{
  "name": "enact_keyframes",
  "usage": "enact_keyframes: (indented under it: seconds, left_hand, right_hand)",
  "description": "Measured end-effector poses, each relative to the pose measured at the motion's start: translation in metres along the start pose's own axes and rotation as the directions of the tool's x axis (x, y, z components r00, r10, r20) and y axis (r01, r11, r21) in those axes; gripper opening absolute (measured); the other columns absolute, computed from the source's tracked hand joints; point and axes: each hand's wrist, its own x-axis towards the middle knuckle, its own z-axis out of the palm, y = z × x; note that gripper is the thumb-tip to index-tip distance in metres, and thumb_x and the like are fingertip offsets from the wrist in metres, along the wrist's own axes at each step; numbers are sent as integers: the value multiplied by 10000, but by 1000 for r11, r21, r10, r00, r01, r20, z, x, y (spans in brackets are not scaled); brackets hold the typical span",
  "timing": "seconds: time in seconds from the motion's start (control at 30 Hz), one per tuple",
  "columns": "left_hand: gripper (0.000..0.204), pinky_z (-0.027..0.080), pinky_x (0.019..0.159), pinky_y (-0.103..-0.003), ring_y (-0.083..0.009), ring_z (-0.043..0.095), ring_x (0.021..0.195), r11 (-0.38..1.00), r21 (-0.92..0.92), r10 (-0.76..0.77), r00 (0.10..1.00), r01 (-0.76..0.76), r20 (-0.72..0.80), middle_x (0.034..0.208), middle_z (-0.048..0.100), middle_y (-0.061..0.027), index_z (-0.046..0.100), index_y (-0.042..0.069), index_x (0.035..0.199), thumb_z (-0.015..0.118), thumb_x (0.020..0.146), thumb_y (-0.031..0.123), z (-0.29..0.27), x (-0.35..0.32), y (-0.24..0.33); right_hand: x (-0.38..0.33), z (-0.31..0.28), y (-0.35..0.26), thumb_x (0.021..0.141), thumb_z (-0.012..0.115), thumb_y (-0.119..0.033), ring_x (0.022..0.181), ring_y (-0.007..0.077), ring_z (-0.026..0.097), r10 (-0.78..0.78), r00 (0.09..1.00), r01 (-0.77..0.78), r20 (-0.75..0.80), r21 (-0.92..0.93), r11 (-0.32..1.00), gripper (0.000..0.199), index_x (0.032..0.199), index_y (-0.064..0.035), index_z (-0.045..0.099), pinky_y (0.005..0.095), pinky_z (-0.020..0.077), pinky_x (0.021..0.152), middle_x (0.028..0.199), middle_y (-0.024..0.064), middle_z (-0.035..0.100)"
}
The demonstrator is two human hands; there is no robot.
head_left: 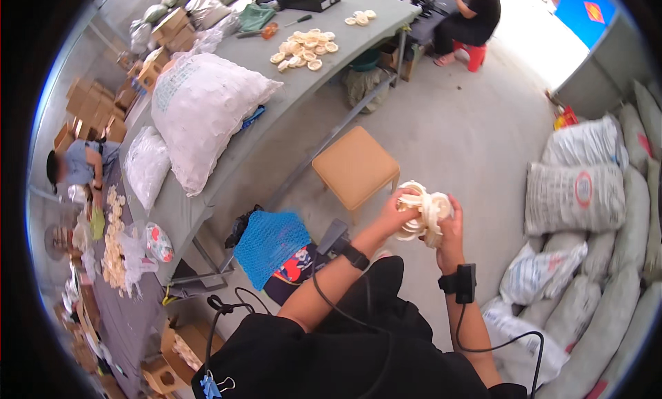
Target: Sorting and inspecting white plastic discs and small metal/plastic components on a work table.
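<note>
Several cream-coloured ring-shaped pieces (432, 218) are bunched together between my two hands, in front of my body and above the floor. My left hand (394, 216) has its fingers closed on the left side of the bunch. On the other side, my right hand (452, 233) grips the same rings, its fingers partly hidden behind them. A tan square stool (356, 166) stands just beyond my left hand. More cream rings lie in a loose pile (305, 49) on the long grey table (258, 133), with a smaller group (360, 17) near its far end.
A big white sack (203, 116) lies on the table. Beside my left arm is a seat with a blue knitted cover (269, 244). Stuffed sacks (576, 195) are stacked along the right. One person sits on a red stool (473, 56); another works at the left table (124, 330).
</note>
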Motion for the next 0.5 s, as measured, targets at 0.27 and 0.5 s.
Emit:
enact_keyframes:
  seconds: [0.27,0.5]
  left_hand:
    - [362,431,818,-275,-143,523,973,969,-141,167,955,-205,-245,1038,542,-53,486,77,1061,634,732,95,-37,210,52]
    - [335,427,815,-275,-144,514,976,962,-91,193,877,-257,-441,1054,526,-53,478,86,1073,584,756,84,-87,335,134]
  right_hand:
    - [247,3,-51,775,439,-71,941,196,539,43,973,-10,228,-145,989,594,1313,-56,187,314,499,719,1114,140,481]
    - [423,61,-107,798,446,-104,927,203,552,186,894,-128,407,-165,978,581,1316,-82,184,329,526,661,1121,143,481]
